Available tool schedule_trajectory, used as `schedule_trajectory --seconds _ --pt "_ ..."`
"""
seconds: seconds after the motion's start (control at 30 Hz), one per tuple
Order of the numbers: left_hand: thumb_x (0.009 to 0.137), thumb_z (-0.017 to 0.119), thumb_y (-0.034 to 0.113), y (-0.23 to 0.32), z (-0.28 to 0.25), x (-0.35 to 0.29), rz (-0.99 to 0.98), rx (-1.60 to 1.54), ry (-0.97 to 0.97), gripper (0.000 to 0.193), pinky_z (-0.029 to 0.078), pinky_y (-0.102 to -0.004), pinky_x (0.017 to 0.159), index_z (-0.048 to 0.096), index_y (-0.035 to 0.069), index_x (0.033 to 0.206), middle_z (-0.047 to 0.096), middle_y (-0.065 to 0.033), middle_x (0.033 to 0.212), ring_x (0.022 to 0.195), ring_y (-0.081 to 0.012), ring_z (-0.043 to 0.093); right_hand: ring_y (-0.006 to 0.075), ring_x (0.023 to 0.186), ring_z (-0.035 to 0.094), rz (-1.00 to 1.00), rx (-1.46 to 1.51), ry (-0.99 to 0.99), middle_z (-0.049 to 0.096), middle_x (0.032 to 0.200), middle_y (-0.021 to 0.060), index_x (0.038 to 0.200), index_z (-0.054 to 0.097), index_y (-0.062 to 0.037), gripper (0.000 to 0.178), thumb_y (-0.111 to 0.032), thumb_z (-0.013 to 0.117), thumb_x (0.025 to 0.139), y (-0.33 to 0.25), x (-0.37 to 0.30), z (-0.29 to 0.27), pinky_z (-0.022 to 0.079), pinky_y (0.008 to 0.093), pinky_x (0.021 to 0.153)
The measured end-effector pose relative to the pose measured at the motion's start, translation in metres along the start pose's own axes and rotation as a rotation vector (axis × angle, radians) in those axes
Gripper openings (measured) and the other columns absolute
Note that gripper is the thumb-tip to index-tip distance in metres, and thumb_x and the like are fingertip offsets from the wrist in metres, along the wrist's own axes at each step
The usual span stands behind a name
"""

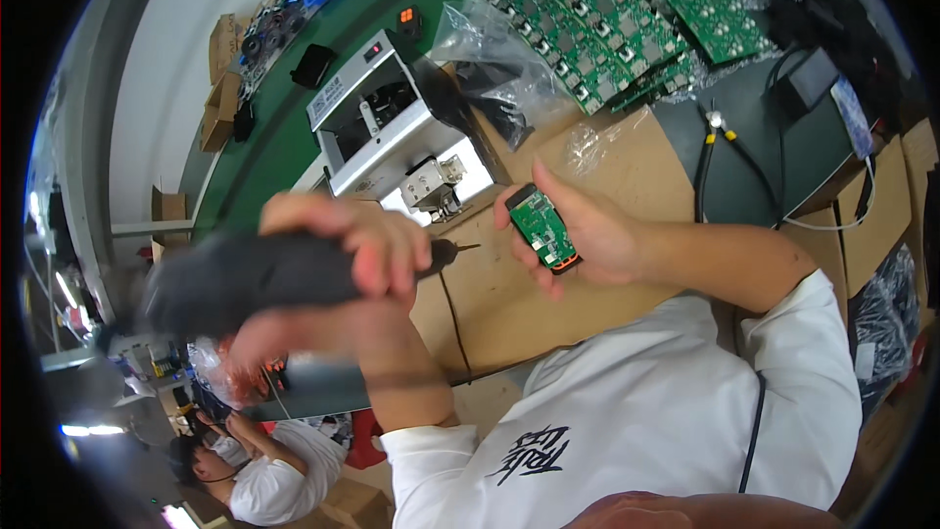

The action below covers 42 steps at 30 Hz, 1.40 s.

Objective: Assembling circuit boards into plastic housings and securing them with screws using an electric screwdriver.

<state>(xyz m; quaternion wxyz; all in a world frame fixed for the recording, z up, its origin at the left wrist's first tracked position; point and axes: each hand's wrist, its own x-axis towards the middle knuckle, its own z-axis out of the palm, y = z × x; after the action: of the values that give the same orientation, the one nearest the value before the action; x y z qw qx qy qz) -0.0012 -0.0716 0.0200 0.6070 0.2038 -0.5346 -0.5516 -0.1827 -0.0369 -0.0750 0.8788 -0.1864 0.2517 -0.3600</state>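
My left hand (338, 235), blurred by motion, is wrapped round a black electric screwdriver (264, 279). Its thin bit points right, a short way from the device in my other hand. In my right hand (587, 230), palm turned up, lies a small handheld device (543, 227) with a bare green circuit board and a black and orange casing edge. The thumb and fingers hold it by its sides. Just beyond both hands stands a silver and black bench machine (411, 127) with a metal block at its front.
Brown cardboard (499, 304) covers the bench under my hands. Stacks of green circuit boards (587, 20) lie at the far right, beside clear plastic bags (494, 49). Yellow-and-black pliers (717, 137) and a black adapter (808, 83) are farther right. A co-worker (264, 470) sits at lower left.
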Motion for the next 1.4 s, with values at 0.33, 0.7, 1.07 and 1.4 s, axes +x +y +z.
schedule_trajectory --seconds 0.33,0.7,1.07,1.4 --pt "0.070 0.056 0.085 0.016 -0.010 0.014 0.176 0.117 -0.194 0.086 0.039 -0.0297 0.055 0.056 0.006 0.104 0.051 0.0005 0.066 0.051 -0.0113 0.046 0.0136 0.047 0.052 -0.047 -0.197 -0.012 0.052 0.064 0.0044 0.107 0.052 -0.0081 0.070 -0.066 0.014 0.098 -0.005 -0.002 -0.004 0.044 0.0290 0.041" --pt "0.067 0.047 0.091 -0.018 -0.025 0.016 -0.015 0.071 -0.009 0.099 0.041 -0.0328 0.050 0.060 0.003 0.109 0.051 -0.0013 0.062 0.049 -0.0149 0.047 0.0132 0.048 0.052 -0.085 -0.196 0.056 0.053 0.065 0.0050 0.108 0.051 -0.0068 0.068 -0.063 0.014 0.099 -0.002 0.004 -0.008 0.044 0.0279 0.041" --pt "0.067 0.046 0.093 -0.015 -0.030 0.019 0.115 0.122 0.031 0.096 0.041 -0.0340 0.055 0.063 0.005 0.102 0.053 -0.0009 0.066 0.053 -0.0144 0.049 0.0138 0.048 0.053 -0.068 -0.236 0.034 0.053 0.065 0.0048 0.108 0.051 -0.0070 0.070 -0.065 0.014 0.098 0.000 0.003 -0.004 0.045 0.0273 0.043" --pt "0.067 0.042 0.094 -0.004 -0.015 0.009 0.063 0.191 0.059 0.105 0.041 -0.0299 0.051 0.060 0.000 0.111 0.050 0.0013 0.062 0.048 -0.0120 0.046 0.0133 0.049 0.053 -0.072 -0.188 0.088 0.053 0.066 0.0050 0.109 0.050 -0.0066 0.068 -0.063 0.014 0.100 -0.001 0.002 -0.004 0.044 0.0273 0.042"
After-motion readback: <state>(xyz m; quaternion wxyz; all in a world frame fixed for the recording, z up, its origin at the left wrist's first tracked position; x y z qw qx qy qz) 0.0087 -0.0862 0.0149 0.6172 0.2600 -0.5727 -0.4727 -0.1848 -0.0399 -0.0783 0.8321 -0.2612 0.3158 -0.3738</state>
